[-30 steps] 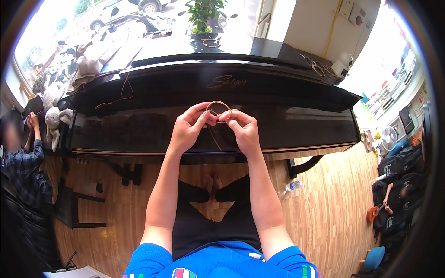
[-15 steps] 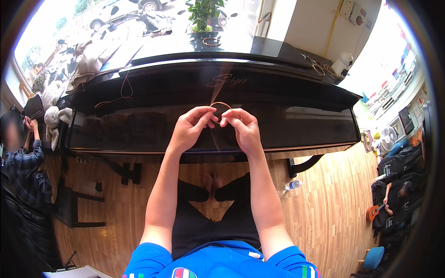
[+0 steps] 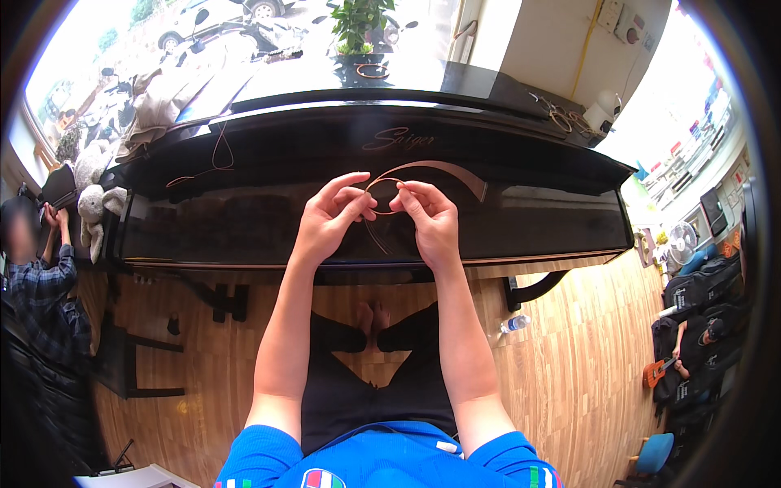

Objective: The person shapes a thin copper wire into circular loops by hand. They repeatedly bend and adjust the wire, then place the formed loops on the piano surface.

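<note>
Over the lid of a black piano (image 3: 285, 224), I hold a thin copper-coloured wire coil (image 3: 389, 179) between both hands, bent into a ring. My left hand (image 3: 329, 215) pinches the ring's left side between thumb and fingers. At the ring's right side, the thumb and fingers of my right hand (image 3: 429, 218) are pressed together on the wire. A loose wire end (image 3: 443, 168) sweeps out above my right hand, smeared into a brownish band by motion. Faint thin strands hang below the ring near my left fingers.
Another wire ring (image 3: 372, 71) lies on the piano top beside a potted plant (image 3: 354, 32). A looped wire (image 3: 221, 154) hangs at the left; several coils (image 3: 561, 118) lie at the right. A bottle (image 3: 514, 324) lies on the floor. Other people sit at the left and right edges.
The loose wire end has swung from nearly upright over to the right. My left index finger has lifted a little, and both hands stay in about the same place.
</note>
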`<state>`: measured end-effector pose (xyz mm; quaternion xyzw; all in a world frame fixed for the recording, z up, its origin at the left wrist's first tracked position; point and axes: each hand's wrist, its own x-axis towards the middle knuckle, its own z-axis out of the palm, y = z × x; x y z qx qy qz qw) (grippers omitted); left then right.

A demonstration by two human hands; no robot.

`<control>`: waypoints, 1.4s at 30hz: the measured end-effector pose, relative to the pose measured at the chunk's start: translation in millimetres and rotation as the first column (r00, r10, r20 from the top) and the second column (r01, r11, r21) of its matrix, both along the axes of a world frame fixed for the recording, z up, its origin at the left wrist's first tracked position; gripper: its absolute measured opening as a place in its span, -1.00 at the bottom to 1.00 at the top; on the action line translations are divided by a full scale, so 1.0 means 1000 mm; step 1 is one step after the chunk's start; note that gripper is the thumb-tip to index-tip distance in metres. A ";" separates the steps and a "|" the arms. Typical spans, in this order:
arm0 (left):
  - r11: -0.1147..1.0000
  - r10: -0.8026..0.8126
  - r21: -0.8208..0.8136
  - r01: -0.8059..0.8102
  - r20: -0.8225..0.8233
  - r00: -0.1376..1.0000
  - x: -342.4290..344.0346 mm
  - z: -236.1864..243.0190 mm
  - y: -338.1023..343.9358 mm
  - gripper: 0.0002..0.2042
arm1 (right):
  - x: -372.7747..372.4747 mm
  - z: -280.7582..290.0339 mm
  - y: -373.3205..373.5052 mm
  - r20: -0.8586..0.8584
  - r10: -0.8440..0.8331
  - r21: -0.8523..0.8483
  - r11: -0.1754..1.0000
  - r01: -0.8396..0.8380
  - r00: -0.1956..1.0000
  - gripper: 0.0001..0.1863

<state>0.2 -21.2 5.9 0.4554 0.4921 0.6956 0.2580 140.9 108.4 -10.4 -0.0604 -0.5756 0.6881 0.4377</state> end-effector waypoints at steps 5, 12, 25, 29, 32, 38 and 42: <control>0.993 -0.101 -0.061 0.105 0.064 0.993 -0.003 0.002 -0.004 -0.69 | 0.002 0.003 0.000 0.053 -0.007 -0.045 0.999 0.009 0.999 -0.78; 0.949 -0.312 -0.088 0.302 -0.141 0.940 -0.004 0.002 -0.006 -0.75 | 0.003 0.007 -0.002 0.049 0.017 -0.109 0.994 -0.012 0.999 -0.77; 0.996 -0.058 -0.059 0.062 0.053 0.997 -0.002 -0.004 -0.002 -0.71 | 0.006 0.000 0.002 0.034 0.110 0.033 0.993 -0.111 0.993 -0.79; 0.997 -0.036 -0.064 0.040 0.055 0.998 0.001 -0.002 0.000 -0.65 | 0.004 -0.002 0.003 0.007 0.126 0.033 0.991 -0.127 0.992 -0.79; 0.999 0.006 -0.045 -0.006 0.014 1.000 0.006 0.004 0.000 -0.65 | 0.004 -0.002 0.003 -0.007 0.113 0.015 0.994 -0.112 0.994 -0.80; 0.998 0.054 0.022 -0.057 0.093 0.994 0.003 -0.001 0.003 -0.64 | 0.004 -0.003 0.004 0.011 0.055 -0.019 0.998 -0.054 0.998 -0.81; 0.985 0.164 -0.057 -0.163 0.010 0.986 -0.004 -0.005 0.002 -0.76 | 0.005 -0.003 0.004 -0.001 0.024 -0.060 0.998 -0.024 1.000 -0.80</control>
